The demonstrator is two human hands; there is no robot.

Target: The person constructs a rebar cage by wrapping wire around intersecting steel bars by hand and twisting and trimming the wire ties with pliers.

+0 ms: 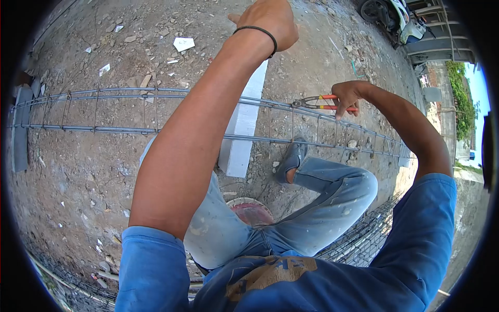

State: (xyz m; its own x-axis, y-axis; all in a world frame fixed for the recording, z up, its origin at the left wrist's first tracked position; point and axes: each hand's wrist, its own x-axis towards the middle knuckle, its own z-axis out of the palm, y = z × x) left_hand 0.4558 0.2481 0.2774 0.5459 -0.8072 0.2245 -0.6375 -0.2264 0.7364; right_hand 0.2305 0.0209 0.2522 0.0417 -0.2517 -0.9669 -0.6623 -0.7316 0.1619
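Observation:
A pair of pincers (pixel 312 102) with red and yellow handles is in my right hand (pixel 348 98), whose fingers are closed around the spread handles. The pincers' head lies at the upper bars of a long rebar cage (pixel 171 130), made of steel bars with thin wire stirrups. My left hand (pixel 267 21) is stretched out beyond the cage at the top of the view, with a dark band on the wrist. Its thumb sticks out to the left, but the other fingers are hidden or cut off by the edge.
Under the cage stands a white block (pixel 244 127), with a grey support (pixel 21 130) at the far left. A round reddish object (pixel 252 212) lies between my legs. Wire mesh (pixel 358 234) is behind me. White shards (pixel 183 44) dot the rubble ground; a motorcycle (pixel 397 18) is parked top right.

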